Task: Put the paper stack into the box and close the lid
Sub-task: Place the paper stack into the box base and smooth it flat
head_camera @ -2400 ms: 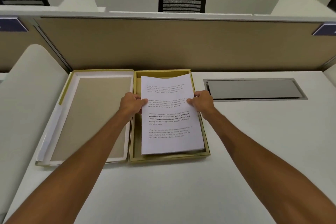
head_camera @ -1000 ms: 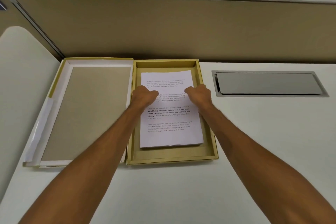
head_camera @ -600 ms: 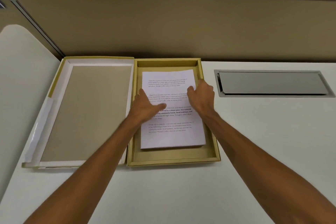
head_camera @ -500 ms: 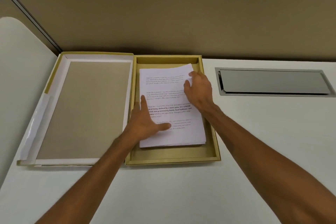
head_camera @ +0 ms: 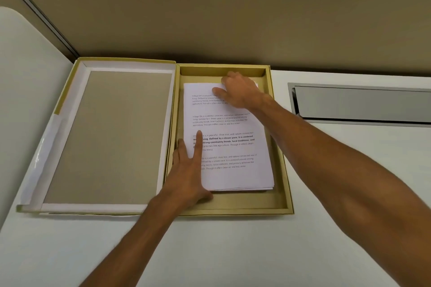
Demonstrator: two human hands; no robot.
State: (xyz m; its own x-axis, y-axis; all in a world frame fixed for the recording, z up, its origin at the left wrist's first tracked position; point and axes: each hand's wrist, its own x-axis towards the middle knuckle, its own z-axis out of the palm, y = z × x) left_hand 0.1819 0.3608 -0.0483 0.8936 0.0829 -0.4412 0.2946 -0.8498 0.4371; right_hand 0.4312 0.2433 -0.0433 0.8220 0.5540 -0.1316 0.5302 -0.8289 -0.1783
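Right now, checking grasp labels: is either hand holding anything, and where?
Nothing is gripped. The left hand lies flat on the paper stack at its left edge; the right hand presses its far corner.

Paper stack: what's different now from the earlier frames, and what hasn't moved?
The paper stack, earlier held tilted over the box by both hands, was lowered in and let go; it now lies flat inside. The left hand slid back along the stack's left edge, palm flat. The right hand moved forward to its far right corner. The lid is open as before, flat on the left.
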